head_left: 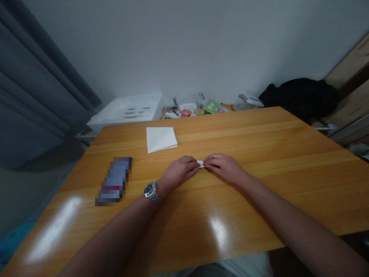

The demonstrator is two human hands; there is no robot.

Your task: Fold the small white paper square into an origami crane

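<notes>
You pinch a small piece of white paper (200,164) between the fingertips of your left hand (182,170) and right hand (224,167), the two hands nearly meeting over a glossy wooden table (259,144). The paper sits in the narrow gap between your hands, each gripping one end; its folds are too small to make out. A metal watch (152,192) circles your left wrist. Beyond your left hand and slightly to its left lies a folded sheet (160,139), white and faintly lined, well apart from your fingers. A phone (115,179), its screen blurred, rests to the left of your left hand. Farther beyond your hands, past the table's far edge, stand a white tray (100,122) and a green booklet (215,107) among clutter, with a black cloth (300,96) heaped beyond your right hand, to its right.
</notes>
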